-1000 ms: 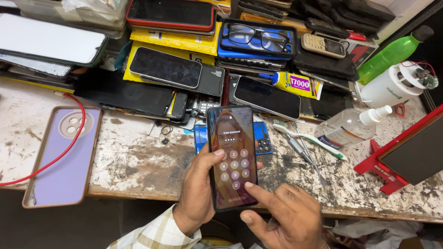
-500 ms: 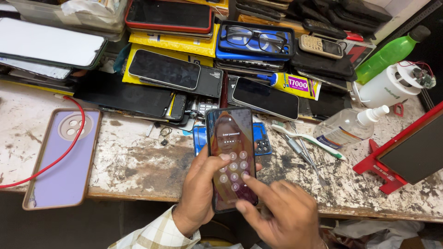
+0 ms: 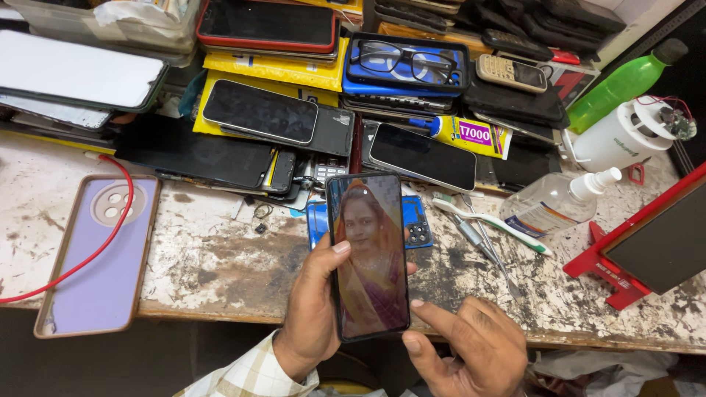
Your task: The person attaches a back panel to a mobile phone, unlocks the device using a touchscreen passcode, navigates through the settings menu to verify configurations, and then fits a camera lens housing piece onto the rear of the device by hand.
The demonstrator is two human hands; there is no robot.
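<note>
A worn, paint-stained tabletop (image 3: 220, 272) fills the view, its far side heaped with stacked phones, dark screens and cases. A pair of glasses (image 3: 404, 62) rests on a blue case, a green bottle (image 3: 625, 84) leans at the right, and a clear spray bottle (image 3: 555, 206) lies on its side near a toothbrush (image 3: 493, 224). A lilac phone cover (image 3: 99, 257) lies at the left with a red cable (image 3: 95, 250) looped over it. Over the near edge, the left hand (image 3: 312, 316) is wrapped around a smartphone (image 3: 368, 257), held upright with its screen lit and showing a photo of a person. The right hand (image 3: 467, 349) holds nothing, its forefinger stretched toward the phone's lower right corner, just beside it.
</note>
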